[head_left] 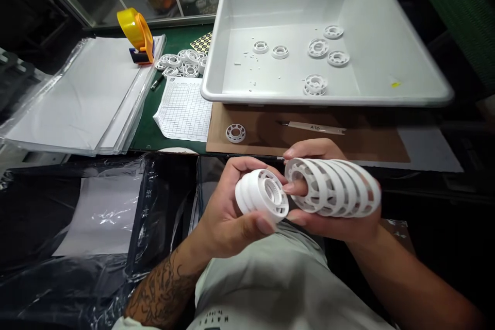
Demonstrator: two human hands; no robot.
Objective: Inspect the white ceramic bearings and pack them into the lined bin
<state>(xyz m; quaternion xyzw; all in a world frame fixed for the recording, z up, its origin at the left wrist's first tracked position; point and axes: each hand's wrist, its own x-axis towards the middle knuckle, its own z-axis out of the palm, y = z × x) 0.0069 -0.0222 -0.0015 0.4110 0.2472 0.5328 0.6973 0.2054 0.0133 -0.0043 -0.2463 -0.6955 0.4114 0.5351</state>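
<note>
My left hand [232,216] is closed around a short stack of white plastic rings [261,193], its thumb along the lower side. A longer stack of white slotted rings [336,188] lies tilted in my right hand [348,227], whose fingers wrap it from below and above. One right finger pokes through the centre hole of that stack's near end. The two stacks face each other almost end to end in front of my body. Closest to them on the brown board lies a single white ring [235,133].
A white plastic tray [328,99] holds several rings and small scraps. The brown board [263,139] under it carries a white cutter marked A16 [317,127]. Leftward are a ring pile [189,69], a printed form [181,113], a tape dispenser [141,44] and bagged sheets [73,87].
</note>
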